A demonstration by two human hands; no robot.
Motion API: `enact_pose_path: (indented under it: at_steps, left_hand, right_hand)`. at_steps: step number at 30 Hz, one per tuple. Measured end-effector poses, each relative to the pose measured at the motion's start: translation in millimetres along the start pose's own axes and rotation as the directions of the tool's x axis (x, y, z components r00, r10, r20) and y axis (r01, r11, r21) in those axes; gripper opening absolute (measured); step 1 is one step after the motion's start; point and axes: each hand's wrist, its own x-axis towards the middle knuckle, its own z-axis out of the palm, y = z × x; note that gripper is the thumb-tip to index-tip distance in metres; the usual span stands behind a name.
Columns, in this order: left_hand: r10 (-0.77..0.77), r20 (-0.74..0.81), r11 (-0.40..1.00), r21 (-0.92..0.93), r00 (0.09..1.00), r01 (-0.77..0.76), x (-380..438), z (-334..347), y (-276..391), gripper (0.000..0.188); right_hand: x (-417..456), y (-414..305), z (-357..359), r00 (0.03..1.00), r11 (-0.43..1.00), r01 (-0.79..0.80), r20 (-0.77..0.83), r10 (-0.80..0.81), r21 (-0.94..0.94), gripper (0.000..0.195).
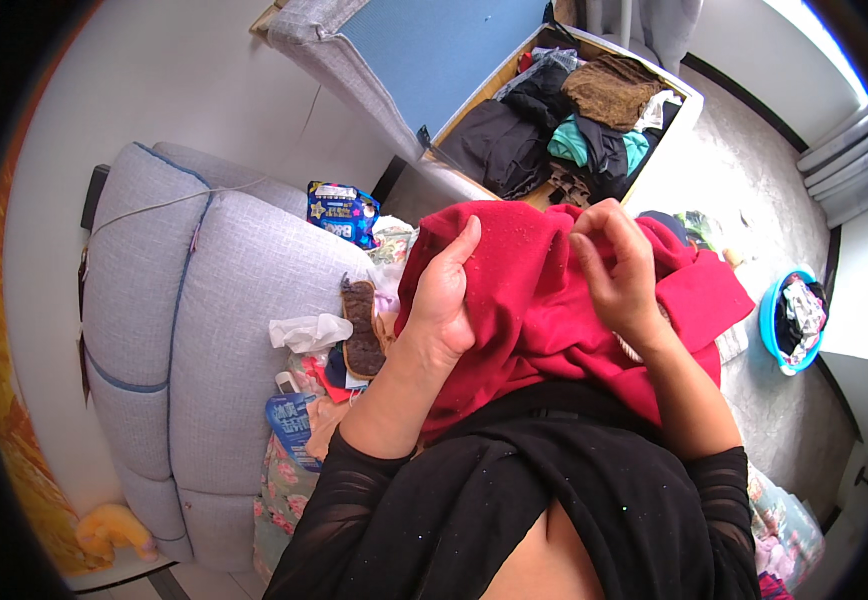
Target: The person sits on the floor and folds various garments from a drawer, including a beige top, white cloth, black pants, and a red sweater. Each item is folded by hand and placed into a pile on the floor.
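Note:
A red fabric garment (546,300) is spread over the person's lap, with small pale specks of lint on its surface. My left hand (445,292) holds the garment's left part, thumb on top and the fingers hidden beneath the cloth. Above the garment's right half is my right hand (617,262), its thumb and index fingertip close together; whether something tiny is between them cannot be told. A drawstring or cord shows partly under the right wrist.
An open storage ottoman (441,169) full of clothes stands ahead. A blue basin (768,322) with laundry is on the floor at right. Grey sofa cushions (246,300) lie at left, beside a blue packet (340,214), a brown insole-like piece (361,330) and white tissue (310,332).

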Motion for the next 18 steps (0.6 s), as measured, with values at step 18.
enact_pose_path:
  at_steps: [18]
  left_hand:
    - [0.298,-0.098,0.76,0.626,0.95,-0.174,-15,-5,-8,0.048]
  right_hand:
    - [19,150,-236,0.897,0.81,-0.389,-0.382,0.224,-0.438,0.015]
